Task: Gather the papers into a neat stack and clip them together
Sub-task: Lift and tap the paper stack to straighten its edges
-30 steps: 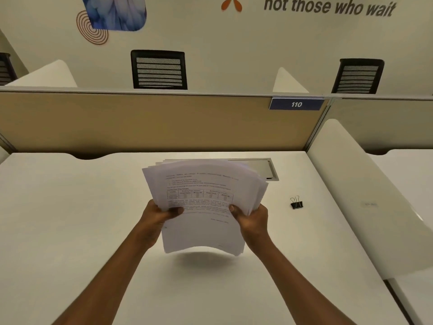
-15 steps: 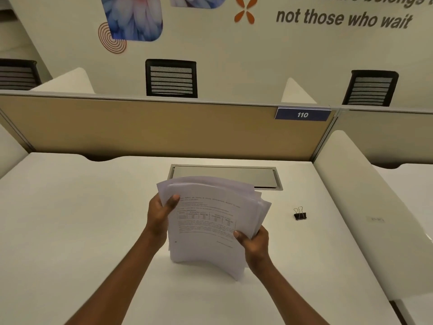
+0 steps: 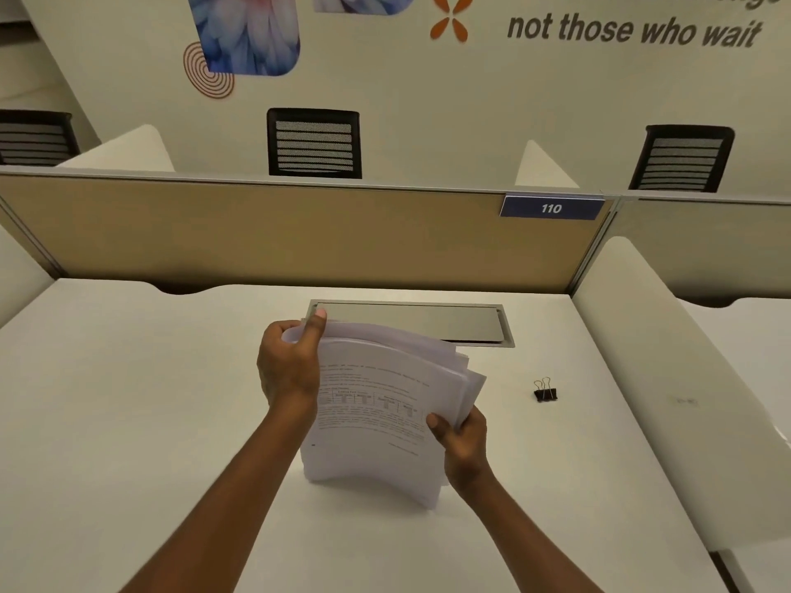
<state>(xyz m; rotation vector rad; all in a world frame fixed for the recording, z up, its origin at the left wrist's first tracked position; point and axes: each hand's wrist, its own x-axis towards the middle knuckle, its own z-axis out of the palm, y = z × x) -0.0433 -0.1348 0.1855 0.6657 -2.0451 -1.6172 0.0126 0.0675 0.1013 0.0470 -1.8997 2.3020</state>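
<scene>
In both hands (image 3: 291, 370), upright papers (image 3: 376, 421)

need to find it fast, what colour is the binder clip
Black with silver wire handles, on the binder clip in the head view.

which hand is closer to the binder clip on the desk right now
Right. The right hand grips the papers' lower right edge, just left of the binder clip; the left hand holds their far side.
</scene>
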